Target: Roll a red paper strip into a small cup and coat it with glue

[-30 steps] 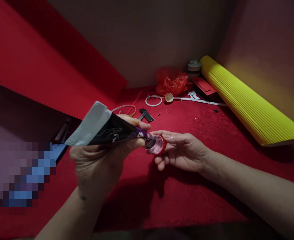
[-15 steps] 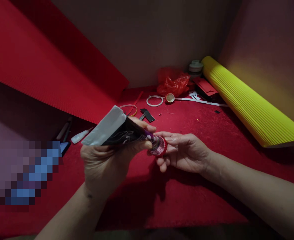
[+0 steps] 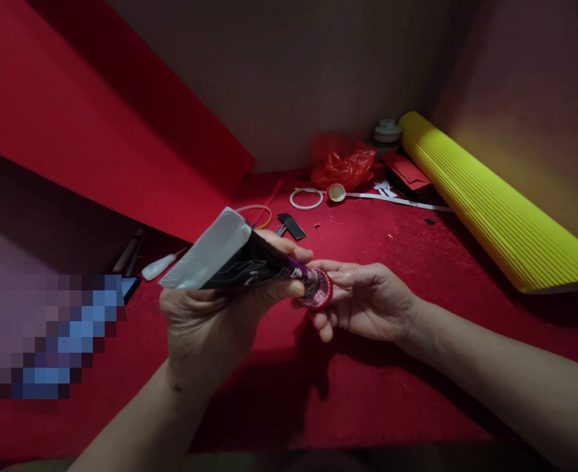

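My left hand is wrapped around a black and silver squeeze tube, its purple nozzle end pointing right. The nozzle touches the inside of a small round red ribbed piece. My right hand pinches that red piece between thumb and fingers, just above the red felt surface. Both hands meet near the middle of the view.
A yellow corrugated paper roll lies at the right. A large red corrugated sheet leans at the left. At the back are a red plastic bag, a white ring, tape rolls, paper scraps and a small white bottle.
Both hands and the tube have drifted slightly right and down in the view. The tube's nozzle stays pressed into the red piece.
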The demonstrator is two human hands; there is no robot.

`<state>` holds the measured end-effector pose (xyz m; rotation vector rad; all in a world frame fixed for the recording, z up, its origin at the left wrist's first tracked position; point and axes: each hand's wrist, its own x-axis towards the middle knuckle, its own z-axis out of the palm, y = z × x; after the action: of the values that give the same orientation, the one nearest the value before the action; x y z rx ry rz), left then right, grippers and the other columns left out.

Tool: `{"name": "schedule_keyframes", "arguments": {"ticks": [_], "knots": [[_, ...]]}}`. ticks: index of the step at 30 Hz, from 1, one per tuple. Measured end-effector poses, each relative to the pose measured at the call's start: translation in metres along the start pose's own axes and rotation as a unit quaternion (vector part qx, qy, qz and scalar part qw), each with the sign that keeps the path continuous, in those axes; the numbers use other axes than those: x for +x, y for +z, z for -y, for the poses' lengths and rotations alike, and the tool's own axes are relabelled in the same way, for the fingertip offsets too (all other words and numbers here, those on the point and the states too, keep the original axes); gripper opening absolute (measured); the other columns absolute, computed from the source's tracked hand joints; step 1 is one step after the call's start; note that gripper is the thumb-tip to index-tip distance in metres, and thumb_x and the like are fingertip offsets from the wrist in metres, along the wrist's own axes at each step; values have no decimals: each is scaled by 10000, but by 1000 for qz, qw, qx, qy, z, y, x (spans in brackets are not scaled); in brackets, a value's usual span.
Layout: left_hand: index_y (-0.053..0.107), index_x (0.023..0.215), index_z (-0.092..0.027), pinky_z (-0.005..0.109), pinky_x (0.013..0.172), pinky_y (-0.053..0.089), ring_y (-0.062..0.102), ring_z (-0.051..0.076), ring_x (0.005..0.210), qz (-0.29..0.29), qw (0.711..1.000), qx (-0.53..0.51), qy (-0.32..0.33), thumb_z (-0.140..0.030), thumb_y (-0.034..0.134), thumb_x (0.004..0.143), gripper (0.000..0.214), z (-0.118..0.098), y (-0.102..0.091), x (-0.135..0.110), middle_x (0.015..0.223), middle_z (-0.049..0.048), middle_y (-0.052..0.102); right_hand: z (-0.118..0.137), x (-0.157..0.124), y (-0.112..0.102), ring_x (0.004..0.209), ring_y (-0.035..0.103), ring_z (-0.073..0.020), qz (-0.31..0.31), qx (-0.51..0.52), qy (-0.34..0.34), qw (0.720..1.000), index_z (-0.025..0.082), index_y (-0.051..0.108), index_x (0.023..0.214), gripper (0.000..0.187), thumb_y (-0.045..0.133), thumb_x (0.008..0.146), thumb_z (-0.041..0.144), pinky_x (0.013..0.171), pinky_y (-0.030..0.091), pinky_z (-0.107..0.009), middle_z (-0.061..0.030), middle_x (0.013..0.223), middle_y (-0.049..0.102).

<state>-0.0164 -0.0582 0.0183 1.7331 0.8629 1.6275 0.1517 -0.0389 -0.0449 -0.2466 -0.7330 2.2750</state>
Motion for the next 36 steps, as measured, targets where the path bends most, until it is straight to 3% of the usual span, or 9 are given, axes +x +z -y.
{"name": "schedule_keyframes", "arguments": {"ticks": [5,16,20,26,32,36], "knots": [[725,824,-267,292,635,624,700,196,755,48,999,14,-2,-64,747,693,242,3,-6,2,835,-24,717,0,0,1,682,689,-209,4,-1,3,1000,98,543,1086,316,448,786,120,638,566,-358,-89,829,652],[723,765,-240,377,718,583,688,219,753,-32,999,18,24,-53,756,668,213,1,-1,3,808,-12,694,0,-1,-3,693,688,-208,5,3,2,1000,52,539,1147,364,454,803,137,637,572,-348,-132,875,660],[730,776,-259,421,745,576,675,240,782,-45,999,18,21,-132,749,705,147,-1,-1,3,806,-3,691,0,-1,-4,682,690,-206,-8,9,3,1000,64,548,1123,321,442,831,143,630,571,-345,-123,868,661],[727,791,-258,405,733,588,675,238,779,-36,999,34,20,-158,758,704,136,-1,-1,2,808,3,690,-1,0,-1,674,688,-205,-11,7,-2,1000,54,540,1133,332,436,830,144,629,569,-340,-134,887,659],[732,825,-230,368,712,611,682,226,769,5,1000,-13,9,-39,745,672,245,1,-2,1,823,13,696,1,1,3,673,686,-205,-19,-10,2,1000,57,561,1080,295,424,827,126,639,572,-351,-133,870,659],[736,803,-217,379,706,608,686,233,759,-7,1000,5,15,-45,749,670,218,1,-3,1,814,18,699,1,1,3,672,686,-204,-18,-8,4,1000,58,557,1089,306,427,821,125,635,574,-347,-134,883,660]]}}
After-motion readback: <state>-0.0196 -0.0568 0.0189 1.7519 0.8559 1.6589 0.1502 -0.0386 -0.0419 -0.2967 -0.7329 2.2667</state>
